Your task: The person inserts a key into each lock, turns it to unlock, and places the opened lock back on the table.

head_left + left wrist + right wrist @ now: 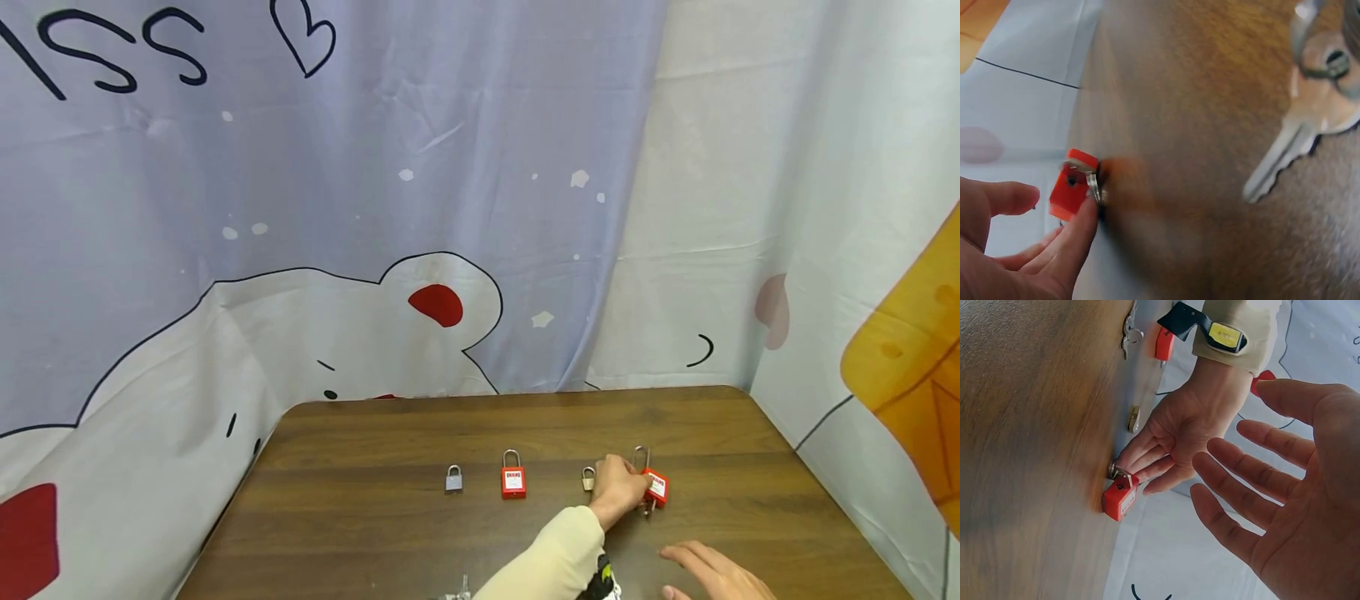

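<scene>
With your right hand (716,571) splayed and empty, your left hand (618,490), loosely parted without evident grip, is risking dragging the red block-shaped padlock (658,489) askew, right on the brown wooden surface (337,508), by snagging its silvery metal key (1092,183).

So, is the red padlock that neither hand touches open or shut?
The red padlock looks shut: in the head view, both shackle legs meet its body.

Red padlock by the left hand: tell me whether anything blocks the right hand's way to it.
Nothing visible does: bare table lies between the right hand and the red padlock. The left hand is at the padlock's left side.
</scene>
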The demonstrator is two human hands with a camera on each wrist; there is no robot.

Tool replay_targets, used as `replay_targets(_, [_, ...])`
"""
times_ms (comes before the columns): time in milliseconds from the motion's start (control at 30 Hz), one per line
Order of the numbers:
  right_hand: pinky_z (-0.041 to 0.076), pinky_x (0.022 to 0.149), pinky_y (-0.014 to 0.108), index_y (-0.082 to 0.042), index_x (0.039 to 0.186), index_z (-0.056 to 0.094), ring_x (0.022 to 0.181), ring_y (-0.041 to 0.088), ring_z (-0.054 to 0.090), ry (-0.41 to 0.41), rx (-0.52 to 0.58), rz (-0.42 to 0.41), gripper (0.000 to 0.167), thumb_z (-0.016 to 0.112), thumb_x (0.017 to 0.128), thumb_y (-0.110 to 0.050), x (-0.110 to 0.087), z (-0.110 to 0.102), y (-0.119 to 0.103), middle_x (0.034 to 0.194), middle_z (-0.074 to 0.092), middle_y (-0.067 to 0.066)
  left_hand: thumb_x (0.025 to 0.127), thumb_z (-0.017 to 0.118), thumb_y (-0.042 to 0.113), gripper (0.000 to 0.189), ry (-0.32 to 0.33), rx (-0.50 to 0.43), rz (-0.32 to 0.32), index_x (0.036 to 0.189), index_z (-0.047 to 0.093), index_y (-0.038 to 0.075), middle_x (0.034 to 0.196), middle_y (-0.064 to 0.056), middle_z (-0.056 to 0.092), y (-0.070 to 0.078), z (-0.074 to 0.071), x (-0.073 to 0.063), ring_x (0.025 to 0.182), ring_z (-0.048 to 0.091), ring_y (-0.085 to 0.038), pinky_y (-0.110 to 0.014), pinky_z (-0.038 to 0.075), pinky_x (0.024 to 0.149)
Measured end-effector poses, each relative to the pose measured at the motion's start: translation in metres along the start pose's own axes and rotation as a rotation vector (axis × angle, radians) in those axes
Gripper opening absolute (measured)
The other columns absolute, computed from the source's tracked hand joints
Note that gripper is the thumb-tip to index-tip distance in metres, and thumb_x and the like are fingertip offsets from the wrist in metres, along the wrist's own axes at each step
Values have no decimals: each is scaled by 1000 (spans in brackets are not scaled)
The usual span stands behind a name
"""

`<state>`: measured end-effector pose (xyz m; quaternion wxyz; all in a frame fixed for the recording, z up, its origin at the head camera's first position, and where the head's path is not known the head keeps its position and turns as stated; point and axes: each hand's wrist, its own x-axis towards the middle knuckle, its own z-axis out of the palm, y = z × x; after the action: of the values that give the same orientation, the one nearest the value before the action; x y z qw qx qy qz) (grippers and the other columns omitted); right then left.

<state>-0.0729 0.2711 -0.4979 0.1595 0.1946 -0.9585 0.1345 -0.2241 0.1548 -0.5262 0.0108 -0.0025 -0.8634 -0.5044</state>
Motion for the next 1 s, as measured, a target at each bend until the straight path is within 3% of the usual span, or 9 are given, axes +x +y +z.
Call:
replay_targets(233, [47, 59, 21, -26, 107, 67, 83, -9, 57, 60, 18, -39, 33, 79, 79, -40, -1, -1, -1, 100, 63, -17, 70, 75, 16, 10, 13, 98, 82, 61, 71, 15, 62, 3, 67, 0, -7, 2, 56, 52, -6, -22, 41, 51])
replay_targets(433, [48, 60, 22, -25, 110, 66, 85, -7, 58, -12, 53, -20, 31, 74, 84, -41, 3, -9, -4, 103, 63, -16, 71, 77, 22, 8, 12, 142, 128, 69, 71, 17, 67, 5, 68, 0, -18, 3, 62, 58, -8, -22, 42, 55])
replay_targets(633, [50, 61, 24, -28, 108, 66, 87, -3, 62, 130, 23, -102, 37, 83, 76, -34, 8, -15, -8, 102, 63, -21, 75, 79, 25, 12, -33, 102, 162, 73, 71, 16, 66, 8, 67, -1, -42, 6, 61, 56, -3, -18, 43, 58])
replay_targets(767, [52, 63, 25, -27, 107, 67, 88, -1, 63, 144, 6, -142, 36, 83, 76, -35, 15, -20, -11, 102, 63, -22, 78, 78, 27, 11, -79, 100, 182, 79, 72, 18, 68, 11, 68, -2, -61, 6, 61, 55, 1, -17, 43, 59])
replay_targets(1000, [54, 68, 25, -25, 108, 68, 88, 0, 63, 203, -13, -205, 41, 86, 72, -32, 26, -23, -15, 103, 64, -21, 79, 78, 32, 16, -77, 128, 252, 87, 73, 18, 76, 11, 71, -2, -95, 0, 68, 59, 3, -18, 47, 66])
